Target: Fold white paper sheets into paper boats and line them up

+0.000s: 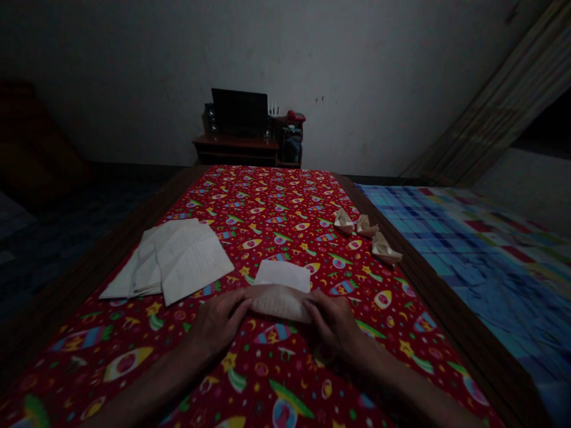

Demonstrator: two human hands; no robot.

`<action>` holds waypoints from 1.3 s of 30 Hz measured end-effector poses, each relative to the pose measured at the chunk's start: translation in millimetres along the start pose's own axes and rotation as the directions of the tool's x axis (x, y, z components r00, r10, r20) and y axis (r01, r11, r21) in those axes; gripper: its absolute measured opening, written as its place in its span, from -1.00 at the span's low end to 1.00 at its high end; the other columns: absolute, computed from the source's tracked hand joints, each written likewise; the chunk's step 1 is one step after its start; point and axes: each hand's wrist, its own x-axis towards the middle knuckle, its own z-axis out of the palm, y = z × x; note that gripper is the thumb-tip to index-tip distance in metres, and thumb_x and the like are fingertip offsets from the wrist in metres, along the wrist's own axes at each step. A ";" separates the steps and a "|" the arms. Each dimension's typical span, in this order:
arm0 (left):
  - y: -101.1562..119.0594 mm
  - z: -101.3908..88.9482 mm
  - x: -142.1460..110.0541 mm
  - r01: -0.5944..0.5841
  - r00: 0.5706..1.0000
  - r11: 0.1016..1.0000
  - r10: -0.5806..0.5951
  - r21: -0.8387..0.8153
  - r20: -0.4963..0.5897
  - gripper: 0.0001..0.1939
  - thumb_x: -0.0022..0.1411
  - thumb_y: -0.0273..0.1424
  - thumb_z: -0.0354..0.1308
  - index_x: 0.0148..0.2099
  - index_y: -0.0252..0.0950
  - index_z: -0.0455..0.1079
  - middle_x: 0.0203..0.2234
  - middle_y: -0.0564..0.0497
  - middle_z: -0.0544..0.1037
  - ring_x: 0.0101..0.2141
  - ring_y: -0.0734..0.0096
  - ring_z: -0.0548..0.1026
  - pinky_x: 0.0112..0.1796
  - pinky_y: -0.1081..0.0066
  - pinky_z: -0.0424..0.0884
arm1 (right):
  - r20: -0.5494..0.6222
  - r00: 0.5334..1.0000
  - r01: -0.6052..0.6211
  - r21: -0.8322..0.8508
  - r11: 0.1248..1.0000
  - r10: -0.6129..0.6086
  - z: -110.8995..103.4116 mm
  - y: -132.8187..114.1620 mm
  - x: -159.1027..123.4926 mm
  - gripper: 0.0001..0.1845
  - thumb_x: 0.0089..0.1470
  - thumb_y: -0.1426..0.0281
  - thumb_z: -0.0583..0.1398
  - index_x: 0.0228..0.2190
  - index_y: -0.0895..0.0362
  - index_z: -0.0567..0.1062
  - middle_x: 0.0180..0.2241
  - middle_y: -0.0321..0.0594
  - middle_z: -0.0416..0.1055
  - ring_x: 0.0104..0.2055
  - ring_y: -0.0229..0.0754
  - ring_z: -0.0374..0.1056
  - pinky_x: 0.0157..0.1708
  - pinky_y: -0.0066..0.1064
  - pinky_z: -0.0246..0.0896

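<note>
Between my hands a sheet of paper (280, 303) is bent over, its near part curling up from the red patterned cloth and its far part lying pale and flat. My left hand (223, 315) pinches the left edge between thumb and fingers. At the right edge my right hand (332, 315) grips it the same way. To the left lies a fanned stack of paper sheets (191, 261), some with faint writing. Three folded paper boats (386, 248) stand in a slanting row at the right side of the cloth.
A red cloth (276, 232) with a rocket print covers the surface in front of me, with a brown border. Beyond it, a dark monitor (239, 112) stands on a wooden desk (236, 145) by the wall. A blue checked cover (428, 238) lies to the right.
</note>
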 end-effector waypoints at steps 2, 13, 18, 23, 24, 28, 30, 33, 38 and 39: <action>1.0 2.8 7.3 0.051 0.998 0.997 -0.052 0.059 0.018 -0.70 0.29 -0.30 -0.13 -0.35 -0.27 0.37 -0.45 -0.02 0.56 -0.41 0.32 0.52 -0.38 0.41 0.36 | -0.035 0.994 -0.104 0.023 0.994 0.105 3.5 3.0 8.7 -0.76 0.21 0.34 -0.01 -0.36 0.13 0.41 -0.53 -0.30 0.39 -0.56 -0.33 0.27 -0.52 -0.53 0.08; 9.1 6.9 42.2 0.097 0.982 0.907 -0.155 0.410 0.112 -0.70 0.31 -0.27 -0.14 -0.18 -0.26 0.39 -0.41 -0.05 0.55 -0.36 0.28 0.50 -0.41 0.43 0.22 | 0.013 0.970 -0.231 -0.244 0.942 0.241 11.3 16.6 42.6 -0.78 0.15 0.39 0.00 -0.41 0.20 0.39 -0.60 -0.24 0.36 -0.63 -0.33 0.15 -0.61 -0.50 -0.17; 11.1 1.2 41.8 0.149 0.973 0.932 -0.198 0.331 0.119 -0.72 0.27 -0.25 -0.09 -0.31 -0.25 0.39 -0.48 0.00 0.53 -0.42 0.33 0.48 -0.45 0.46 0.17 | 0.024 0.970 -0.232 -0.202 0.951 0.242 8.9 15.0 38.8 -0.73 0.16 0.33 0.02 -0.48 0.19 0.39 -0.61 -0.27 0.31 -0.60 -0.33 0.15 -0.57 -0.49 -0.16; 12.9 0.0 40.7 0.240 0.960 0.960 -0.257 0.144 0.110 -0.77 0.24 -0.29 -0.04 -0.38 -0.27 0.35 -0.51 0.04 0.51 -0.45 0.40 0.47 -0.43 0.49 0.21 | 0.169 0.898 -0.417 0.036 0.908 0.406 -2.9 4.8 39.9 -0.49 0.16 0.09 -0.02 -0.58 0.18 0.40 -0.63 -0.31 0.27 -0.59 -0.33 0.16 -0.61 -0.51 -0.14; 12.5 1.2 40.1 0.245 0.960 0.959 -0.261 0.141 0.104 -0.78 0.23 -0.29 -0.04 -0.36 -0.27 0.35 -0.50 0.05 0.52 -0.44 0.39 0.47 -0.42 0.49 0.21 | 0.202 0.883 -0.444 0.062 0.894 0.424 -4.2 2.5 39.3 -0.48 0.14 0.07 -0.01 -0.59 0.19 0.40 -0.64 -0.31 0.27 -0.59 -0.33 0.16 -0.61 -0.52 -0.14; 8.5 7.2 36.8 0.218 0.965 0.956 -0.242 0.198 0.104 -0.77 0.27 -0.28 -0.07 -0.33 -0.24 0.35 -0.49 0.05 0.53 -0.43 0.36 0.49 -0.42 0.47 0.20 | 0.193 0.875 -0.460 0.036 0.887 0.445 0.8 1.5 32.1 -0.60 0.05 0.16 0.10 -0.65 0.18 0.37 -0.68 -0.35 0.22 -0.61 -0.35 0.11 -0.62 -0.52 -0.18; 5.8 10.1 35.2 0.190 0.973 0.952 -0.216 0.240 0.087 -0.76 0.29 -0.27 -0.09 -0.31 -0.23 0.34 -0.49 0.05 0.53 -0.41 0.33 0.50 -0.42 0.46 0.20 | 0.162 0.868 -0.482 0.051 0.875 0.469 7.4 6.9 28.6 -0.60 0.04 0.18 0.09 -0.66 0.18 0.37 -0.70 -0.35 0.19 -0.61 -0.35 0.10 -0.62 -0.52 -0.20; 3.5 13.1 34.4 0.179 0.980 0.950 -0.195 0.256 0.039 -0.77 0.31 -0.27 -0.11 -0.24 -0.23 0.32 -0.45 0.03 0.54 -0.39 0.31 0.51 -0.40 0.45 0.21 | 0.173 0.831 -0.554 0.171 0.815 0.529 15.6 15.2 28.2 -0.59 0.00 0.15 0.10 -0.67 0.18 0.38 -0.69 -0.34 0.20 -0.59 -0.33 0.11 -0.62 -0.52 -0.15; 8.1 14.5 36.4 0.273 0.959 0.942 -0.283 0.196 0.024 -0.83 0.30 -0.30 -0.08 -0.24 -0.23 0.29 -0.45 0.07 0.54 -0.39 0.34 0.52 -0.43 0.48 0.22 | 0.215 0.801 -0.576 0.533 0.620 0.559 20.7 12.5 34.6 -0.63 -0.14 0.11 0.15 -0.60 0.18 0.40 -0.63 -0.32 0.25 -0.57 -0.33 0.11 -0.58 -0.52 -0.01; 9.3 15.0 36.7 0.290 0.953 0.937 -0.302 0.195 0.029 -0.83 0.30 -0.30 -0.08 -0.24 -0.23 0.29 -0.45 0.07 0.54 -0.39 0.34 0.53 -0.44 0.48 0.22 | 0.220 0.804 -0.569 0.555 0.607 0.553 21.1 10.8 35.3 -0.63 -0.15 0.10 0.16 -0.61 0.18 0.39 -0.64 -0.33 0.23 -0.58 -0.34 0.09 -0.59 -0.52 -0.03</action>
